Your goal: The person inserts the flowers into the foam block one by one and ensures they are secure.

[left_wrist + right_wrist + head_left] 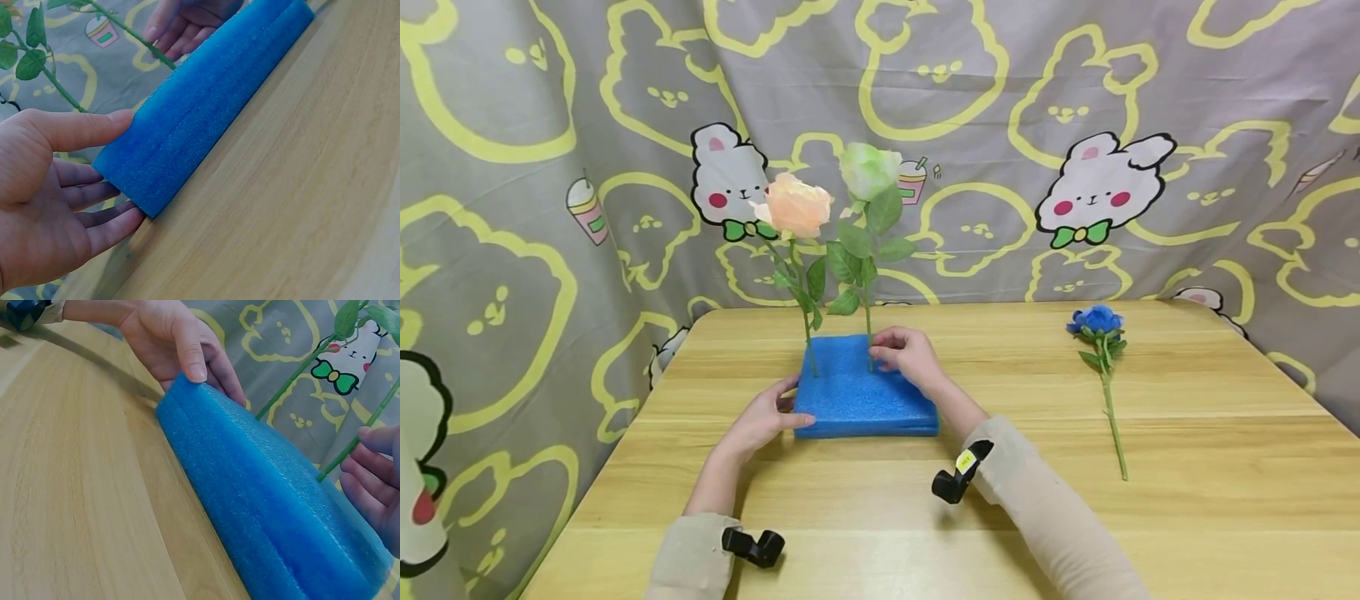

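A blue foam block [865, 400] lies on the table with two artificial roses standing upright in it. My left hand [767, 417] grips its left side, the thumb [115, 125] on the top edge and the fingers along the side. My right hand [910, 358] is at the lower stem of the pale green rose [870, 171]. In the right wrist view, that hand's thumb and fingers [372, 472] pinch the stem [340, 456] just above the foam. The peach rose [797, 206] stands to the left, its stem also in the block.
A blue artificial rose [1096, 322] lies on the wooden table [1210, 450] to the right, its stem towards me. Behind the table hangs a grey curtain [820, 67] with yellow outlines and cartoon figures. Black wrist cameras [752, 547] sit on both sleeves.
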`<move>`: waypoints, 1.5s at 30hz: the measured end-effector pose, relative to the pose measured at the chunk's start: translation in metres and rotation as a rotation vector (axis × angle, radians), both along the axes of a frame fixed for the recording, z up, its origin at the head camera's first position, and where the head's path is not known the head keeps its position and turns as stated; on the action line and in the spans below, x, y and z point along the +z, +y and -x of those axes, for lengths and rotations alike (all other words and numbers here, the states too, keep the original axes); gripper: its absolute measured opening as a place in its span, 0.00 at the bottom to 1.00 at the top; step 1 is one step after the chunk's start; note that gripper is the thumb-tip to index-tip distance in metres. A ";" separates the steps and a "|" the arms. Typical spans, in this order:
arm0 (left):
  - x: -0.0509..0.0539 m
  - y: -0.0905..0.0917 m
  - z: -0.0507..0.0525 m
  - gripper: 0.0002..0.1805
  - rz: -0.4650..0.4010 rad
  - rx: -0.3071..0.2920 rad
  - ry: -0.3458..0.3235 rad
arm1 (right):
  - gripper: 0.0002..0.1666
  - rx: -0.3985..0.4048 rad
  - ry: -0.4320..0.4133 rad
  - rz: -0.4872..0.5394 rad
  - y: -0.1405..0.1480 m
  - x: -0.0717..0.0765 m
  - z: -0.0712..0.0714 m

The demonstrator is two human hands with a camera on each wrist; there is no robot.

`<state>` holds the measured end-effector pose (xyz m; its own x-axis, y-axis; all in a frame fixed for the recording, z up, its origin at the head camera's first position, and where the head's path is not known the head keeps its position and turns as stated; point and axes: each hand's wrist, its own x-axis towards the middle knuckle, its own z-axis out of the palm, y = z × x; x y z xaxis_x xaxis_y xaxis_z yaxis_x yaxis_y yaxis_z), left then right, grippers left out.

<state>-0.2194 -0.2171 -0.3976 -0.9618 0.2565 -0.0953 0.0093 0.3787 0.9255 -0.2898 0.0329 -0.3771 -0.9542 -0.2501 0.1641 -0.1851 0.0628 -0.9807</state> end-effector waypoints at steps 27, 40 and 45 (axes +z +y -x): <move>0.000 0.000 -0.003 0.48 0.020 0.001 -0.008 | 0.27 -0.037 0.001 -0.068 0.118 0.007 -0.027; 0.003 0.001 -0.003 0.48 0.028 0.003 -0.001 | 0.08 -0.120 0.074 0.020 0.205 0.019 -0.061; 0.004 0.002 -0.003 0.47 0.028 0.005 0.000 | 0.12 -0.166 0.086 0.077 0.255 -0.005 -0.053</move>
<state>-0.2165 -0.2155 -0.3932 -0.9630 0.2494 -0.1020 0.0078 0.4044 0.9146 -0.2366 0.2881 -0.3822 -0.9629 -0.0746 0.2595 -0.2619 0.0250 -0.9648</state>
